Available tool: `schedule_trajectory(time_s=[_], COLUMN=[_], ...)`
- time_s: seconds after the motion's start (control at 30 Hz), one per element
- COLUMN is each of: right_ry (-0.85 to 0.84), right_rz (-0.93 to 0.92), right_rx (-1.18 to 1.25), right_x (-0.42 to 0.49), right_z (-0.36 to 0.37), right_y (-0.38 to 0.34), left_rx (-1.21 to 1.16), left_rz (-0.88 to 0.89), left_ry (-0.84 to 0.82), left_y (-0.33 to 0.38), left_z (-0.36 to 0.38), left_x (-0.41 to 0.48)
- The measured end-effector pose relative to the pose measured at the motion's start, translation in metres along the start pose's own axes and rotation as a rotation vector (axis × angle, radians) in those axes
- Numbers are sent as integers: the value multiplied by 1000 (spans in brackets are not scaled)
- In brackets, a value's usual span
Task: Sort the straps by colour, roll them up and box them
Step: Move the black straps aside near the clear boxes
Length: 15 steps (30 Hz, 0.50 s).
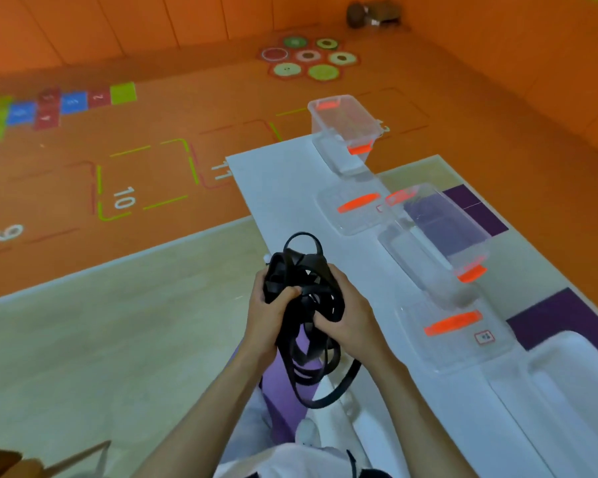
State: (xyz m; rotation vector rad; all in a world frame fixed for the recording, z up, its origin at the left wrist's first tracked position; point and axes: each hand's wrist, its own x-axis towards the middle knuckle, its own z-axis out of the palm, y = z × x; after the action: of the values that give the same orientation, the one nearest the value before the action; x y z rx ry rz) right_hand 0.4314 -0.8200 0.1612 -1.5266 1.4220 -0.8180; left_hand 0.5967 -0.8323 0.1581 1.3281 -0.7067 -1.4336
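Note:
A tangled bundle of black straps (304, 277) is held up over the near left edge of the white table (277, 188). My left hand (268, 315) grips its left side and my right hand (347, 319) grips its right side. Loops of strap hang below my hands, down to a long loop (328, 398) near my lap. A clear plastic box with orange latches (432, 236) stands on the table to the right of the bundle. A second clear box (342, 132) stands at the far end.
Two clear lids with orange handles (356, 208) (456, 332) lie flat on the table beside the boxes. A white tray (573, 377) sits at the near right. Purple mat squares (563, 312) show under the table's right side. Orange play floor with numbers lies to the left.

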Motion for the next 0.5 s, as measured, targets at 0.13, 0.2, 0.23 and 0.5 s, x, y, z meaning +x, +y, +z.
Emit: schedule_trajectory(time_s=[0.13, 0.2, 0.23, 0.5], right_ry=[48, 71, 82, 206], right_rz=[27, 41, 54, 170], right_rx=[-9, -13, -13, -24], right_x=[62, 96, 113, 235], right_z=[12, 18, 21, 39], right_y=[-4, -6, -8, -26], left_rx=[-9, -8, -11, -12], left_rz=[-16, -23, -33, -88], left_ry=[-25, -50, -63, -169], left_y=[19, 28, 32, 80], left_z=[-5, -9, -11, -13], left_x=[62, 100, 118, 255])
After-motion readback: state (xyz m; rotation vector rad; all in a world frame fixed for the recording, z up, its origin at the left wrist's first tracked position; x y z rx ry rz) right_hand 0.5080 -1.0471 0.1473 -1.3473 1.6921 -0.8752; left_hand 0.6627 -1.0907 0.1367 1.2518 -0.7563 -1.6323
